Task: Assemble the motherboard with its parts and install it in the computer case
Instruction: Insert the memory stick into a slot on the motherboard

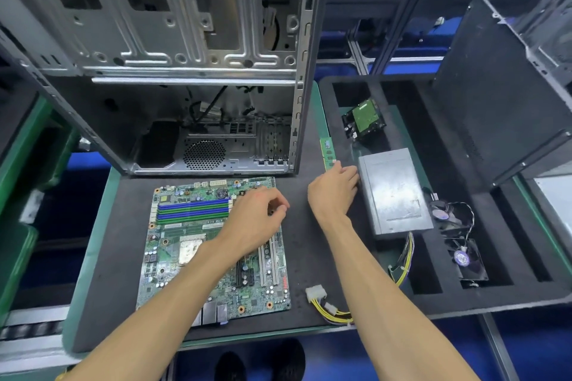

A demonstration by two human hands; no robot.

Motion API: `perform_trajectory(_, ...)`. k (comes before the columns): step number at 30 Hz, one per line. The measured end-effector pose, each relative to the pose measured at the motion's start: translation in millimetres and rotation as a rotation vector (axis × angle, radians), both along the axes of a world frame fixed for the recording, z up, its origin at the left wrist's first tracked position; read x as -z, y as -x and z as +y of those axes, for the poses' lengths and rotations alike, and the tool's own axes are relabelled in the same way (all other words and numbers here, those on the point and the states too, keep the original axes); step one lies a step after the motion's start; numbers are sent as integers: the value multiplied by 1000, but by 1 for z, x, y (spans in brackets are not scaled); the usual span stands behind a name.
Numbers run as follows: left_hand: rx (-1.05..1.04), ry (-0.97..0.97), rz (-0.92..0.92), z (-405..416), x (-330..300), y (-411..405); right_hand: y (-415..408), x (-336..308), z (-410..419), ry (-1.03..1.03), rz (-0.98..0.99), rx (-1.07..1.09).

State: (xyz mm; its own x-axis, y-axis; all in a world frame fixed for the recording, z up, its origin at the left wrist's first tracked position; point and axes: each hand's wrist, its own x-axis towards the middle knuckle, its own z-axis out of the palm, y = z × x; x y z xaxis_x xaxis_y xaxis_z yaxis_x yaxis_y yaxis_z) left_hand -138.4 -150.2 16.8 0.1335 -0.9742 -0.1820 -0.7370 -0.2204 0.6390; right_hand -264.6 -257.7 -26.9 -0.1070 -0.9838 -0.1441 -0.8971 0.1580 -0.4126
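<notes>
**Reaching for the memory stick**

The motherboard (213, 244) lies flat on the counter (123, 226) before the open computer case (185, 56). The left hand (257, 213) rests on it, fingers curled, holding nothing visible. The right hand (334, 189), open, touches the memory stick's (328, 153) near end. Next, probably: grip it and seat it in a blue slot.

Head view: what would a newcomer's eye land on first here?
The open computer case stands upright at the back of the mat, dominating the upper left. In front of it lies the motherboard, with the left hand over it. The right hand reaches the green memory stick beside the grey power supply.
</notes>
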Motion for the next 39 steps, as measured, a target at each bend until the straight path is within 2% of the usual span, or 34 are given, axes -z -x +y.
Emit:
perform_trajectory(7, 31, -76, 54, -7, 2, 3, 0, -9, -22, -133, -124, 102)
perform_trajectory(14, 25, -88, 72, -13, 4, 4, 5, -25, -49, -258, -220, 94)
perform_trajectory(20, 34, -79, 106, -12, 2, -1, 4, -33, -50, -232, -79, -64)
perform_trajectory(25, 7, -27, 153, -5, -1, -11, 3, -40, -38, -213, -102, -35)
perform_trajectory(29, -16, 6, 211, 1, -6, -20, 8, -49, -2, -77, -229, -23)
perform_trajectory(32, -69, 36, 253, 9, -10, -29, 19, -55, 42, 43, -414, -79)
perform_trajectory(35, -160, 101, 289, 18, -13, -39, 25, -61, 76, 69, -610, -139)
perform_trajectory(39, -215, 237, 289, 28, -20, -47, 18, -67, 96, 118, -720, -278)
